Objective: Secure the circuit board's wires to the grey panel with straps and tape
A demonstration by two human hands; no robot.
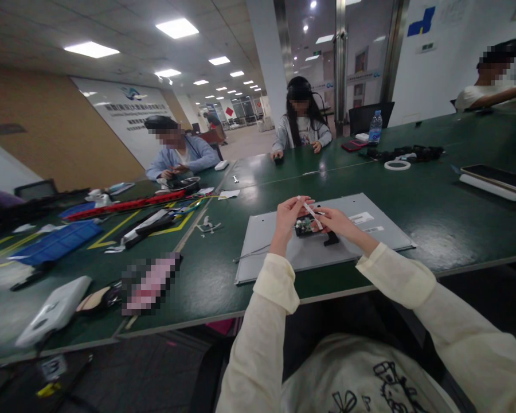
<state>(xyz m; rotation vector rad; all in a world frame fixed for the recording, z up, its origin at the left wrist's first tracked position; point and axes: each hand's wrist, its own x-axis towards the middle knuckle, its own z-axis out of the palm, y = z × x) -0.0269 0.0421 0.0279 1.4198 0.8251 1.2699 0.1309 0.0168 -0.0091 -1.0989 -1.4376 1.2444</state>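
Note:
A narrow white strip [310, 212] is stretched slantwise between my two hands. My left hand [290, 215] pinches its upper end, and my right hand [334, 220] has its fingers closed at the lower end. Just below and behind the strip, a small green circuit board [303, 225] in a dark housing shows, partly covered by my fingers. Beside it a black bracket-like piece [332, 238] sticks out under my right hand. All of this is above a flat grey panel [275, 261] with white labels [361, 218] on it. Whether my hands touch the board is hidden.
A thin rod [253, 252] lies across the panel's left side. Leftward are scraps of white strip [208, 226], a blue tray [58, 242], a white case [54, 310] and a red strip [124, 205]. A tape roll [397, 165], bottle [375, 127] and phone [499, 178] stand right. Co-workers sit around.

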